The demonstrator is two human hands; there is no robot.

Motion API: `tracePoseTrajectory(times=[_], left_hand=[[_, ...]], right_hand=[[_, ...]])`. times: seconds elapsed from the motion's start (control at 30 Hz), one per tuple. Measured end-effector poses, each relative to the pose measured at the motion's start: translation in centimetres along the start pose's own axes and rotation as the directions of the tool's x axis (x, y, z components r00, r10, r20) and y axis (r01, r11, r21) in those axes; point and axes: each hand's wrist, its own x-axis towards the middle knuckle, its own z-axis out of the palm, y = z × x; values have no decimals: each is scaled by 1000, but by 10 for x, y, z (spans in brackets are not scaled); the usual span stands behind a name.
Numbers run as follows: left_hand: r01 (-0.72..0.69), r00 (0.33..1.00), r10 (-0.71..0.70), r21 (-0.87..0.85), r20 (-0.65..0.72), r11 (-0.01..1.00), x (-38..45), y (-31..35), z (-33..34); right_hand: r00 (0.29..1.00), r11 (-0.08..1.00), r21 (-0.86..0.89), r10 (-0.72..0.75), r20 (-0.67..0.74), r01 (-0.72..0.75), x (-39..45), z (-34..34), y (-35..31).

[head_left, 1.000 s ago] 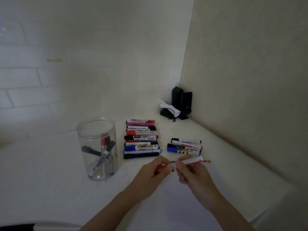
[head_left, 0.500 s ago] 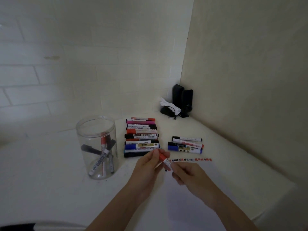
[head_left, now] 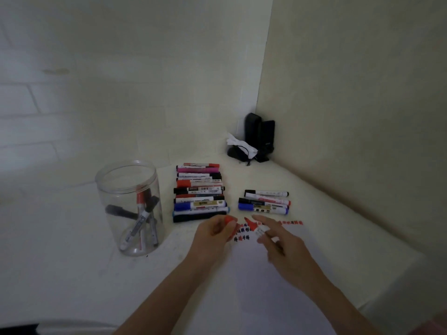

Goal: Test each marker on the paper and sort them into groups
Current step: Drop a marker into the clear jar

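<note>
My left hand (head_left: 215,234) holds a red marker cap (head_left: 229,220) in curled fingers. My right hand (head_left: 281,240) grips an uncapped red marker (head_left: 256,228), white-bodied, its red tip pointing up-left over the white paper (head_left: 271,281). Red and black test marks (head_left: 243,234) sit along the paper's top edge. A long row of sorted markers (head_left: 199,192) lies behind my left hand. A smaller group of markers (head_left: 264,201) lies behind my right hand. A clear jar (head_left: 129,206) at the left holds several more markers.
Black speakers and a white cloth (head_left: 254,143) sit in the far corner where the two walls meet. The white table's right edge (head_left: 396,269) slants toward me. A dark object shows at the bottom left edge.
The cap has come off the red marker and my hands have moved apart. The left hand keeps the cap; the right hand has lowered the marker toward the paper.
</note>
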Motion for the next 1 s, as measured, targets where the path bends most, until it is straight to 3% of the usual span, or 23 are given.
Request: tracePoseTrajectory(times=[0.07, 0.13, 0.2, 0.27, 0.37, 0.53, 0.7, 0.87, 1.0], left_hand=[[-32, 999, 33, 84, -3, 996, 3, -6, -3], [-62, 998, 64, 184, -1, 981, 5, -9, -3], [-100, 994, 105, 281, -4, 955, 9, -13, -5], [-146, 989, 149, 381, 20, 913, 12, -14, -7], [-213, 977, 195, 502, 89, 838, 17, -17, -10], [-349, 936, 295, 630, 194, 694, 30, -26, -10], [-455, 888, 320, 730, 330, 510, 40, -47, -7], [-403, 913, 224, 843, 341, 356, 37, -43, -4], [-397, 913, 230, 860, 336, 322, 37, -47, -5]], right_hand=[[1000, 997, 72, 6, -2, -6, 3, -2, 2], [998, 948, 313, 67, -7, -62, 7, -5, 0], [985, 743, 651, 162, 54, -157, 13, -9, -2], [972, 591, 783, 224, 71, -194, 19, -11, 0], [961, 696, 692, 275, -13, -190, 27, -5, 5], [959, 859, 503, 214, -185, -94, 45, 13, 24], [948, 908, 415, 182, -260, -60, 48, 29, 40], [934, 915, 387, 235, -270, -119, 51, 31, 49], [936, 946, 302, 207, -285, -117, 50, 32, 49]])
